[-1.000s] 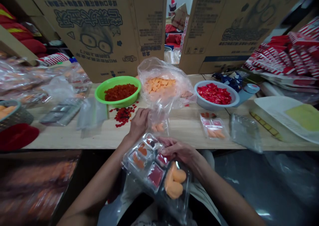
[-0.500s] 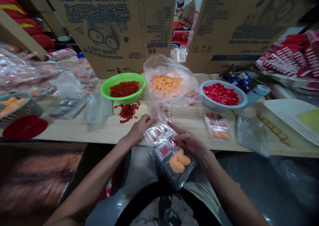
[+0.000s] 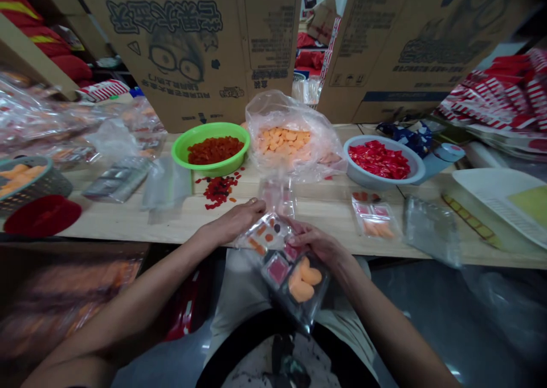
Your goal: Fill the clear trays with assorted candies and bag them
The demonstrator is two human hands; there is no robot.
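Note:
Both my hands hold a clear plastic compartment tray [image 3: 294,280] just below the table edge. My left hand [image 3: 235,221] grips its upper section [image 3: 261,234], which shows small orange and dark pieces. My right hand [image 3: 314,242] rests on the tray's middle, gripping it. Two orange gummy pieces [image 3: 302,281] fill the large lower compartment, and a red square piece [image 3: 277,269] sits in a smaller one. Some of the tray lies hidden under my right hand. A loose clear plastic piece [image 3: 277,197] stands on the table just beyond my hands.
A wooden table [image 3: 325,205] holds a green bowl of dark red pieces [image 3: 209,160], scattered red pieces [image 3: 217,190], a bag of orange pieces [image 3: 284,143], a grey bowl of red pieces [image 3: 384,174], and a filled tray [image 3: 375,220]. Cardboard boxes [image 3: 179,52] stand behind.
The tray has risen towards the table edge and turned in my hands. Its upper section now shows orange and dark pieces beside my left hand.

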